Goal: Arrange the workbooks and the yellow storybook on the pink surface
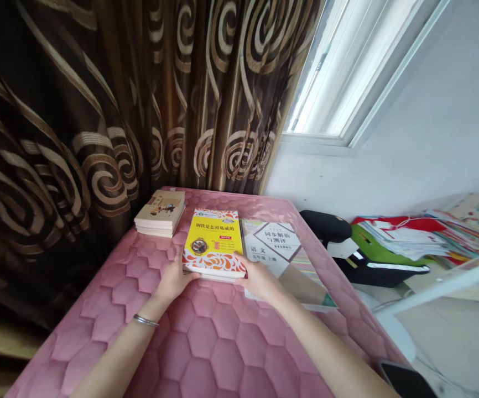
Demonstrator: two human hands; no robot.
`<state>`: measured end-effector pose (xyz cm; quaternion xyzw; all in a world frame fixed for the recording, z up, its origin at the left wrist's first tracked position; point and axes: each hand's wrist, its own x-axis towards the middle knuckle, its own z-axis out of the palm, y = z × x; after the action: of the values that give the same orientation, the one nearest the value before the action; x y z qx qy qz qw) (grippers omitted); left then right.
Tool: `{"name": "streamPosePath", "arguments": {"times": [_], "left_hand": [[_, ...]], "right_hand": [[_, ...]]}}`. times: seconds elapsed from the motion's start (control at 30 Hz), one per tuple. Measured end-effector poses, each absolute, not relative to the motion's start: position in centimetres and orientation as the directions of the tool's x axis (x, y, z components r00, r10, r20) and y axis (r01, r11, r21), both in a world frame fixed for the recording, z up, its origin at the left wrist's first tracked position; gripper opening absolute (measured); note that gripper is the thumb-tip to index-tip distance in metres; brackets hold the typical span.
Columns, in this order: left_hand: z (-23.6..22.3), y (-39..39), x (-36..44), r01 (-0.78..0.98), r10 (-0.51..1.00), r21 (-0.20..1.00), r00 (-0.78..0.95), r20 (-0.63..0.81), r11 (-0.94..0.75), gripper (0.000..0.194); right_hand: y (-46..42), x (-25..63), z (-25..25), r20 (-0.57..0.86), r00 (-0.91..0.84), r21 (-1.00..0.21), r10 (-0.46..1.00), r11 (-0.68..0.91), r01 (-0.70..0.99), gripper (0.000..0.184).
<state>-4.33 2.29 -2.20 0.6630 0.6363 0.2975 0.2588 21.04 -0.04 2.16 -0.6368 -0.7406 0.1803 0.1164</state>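
Observation:
A stack of books topped by a yellow-covered book (212, 240) lies on the pink quilted surface (206, 348). My left hand (173, 279) grips the stack's near left corner, a thin bracelet on that wrist. My right hand (260, 279) holds the near right corner, thumb on the cover. To the right of the stack lies a white workbook (275, 243), partly under my right hand. Behind and to the left sits a small pile of beige books (160, 213).
A dark brown curtain (98, 110) with swirl patterns hangs behind the surface. A window (347, 72) is at the upper right. On the right stand a black chair part (326, 224), a green item (376, 251) and heaps of papers (438, 232). A dark phone (405, 381) lies bottom right.

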Motion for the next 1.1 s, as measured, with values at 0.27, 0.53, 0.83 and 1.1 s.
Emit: {"name": "streamPosePath", "arguments": {"times": [0.27,0.53,0.83,1.1], "left_hand": [[-2.0,2.1,-4.1,0.726,0.998,0.686,0.001,0.06,-0.042,0.077],[-2.2,2.1,-4.0,0.645,0.995,0.762,-0.024,0.099,-0.061,0.076],[-2.0,1.9,-3.9,0.691,0.997,0.721,-0.007,0.08,-0.053,0.077],[-2.1,2.2,-4.4,0.663,0.996,0.745,0.013,0.091,-0.077,0.086]], "right_hand": [[-0.4,21.1,1.6,-0.016,-0.185,-0.401,0.983,0.163,0.901,0.068],[-0.3,21.5,0.6,0.035,-0.146,-0.457,0.989,0.146,0.878,0.064],[-0.4,21.3,0.2,0.043,-0.196,-0.309,0.98,0.2,0.93,0.069],[-1.1,21.7,-0.2,0.017,-0.158,-0.407,0.987,0.151,0.901,0.073]]}}
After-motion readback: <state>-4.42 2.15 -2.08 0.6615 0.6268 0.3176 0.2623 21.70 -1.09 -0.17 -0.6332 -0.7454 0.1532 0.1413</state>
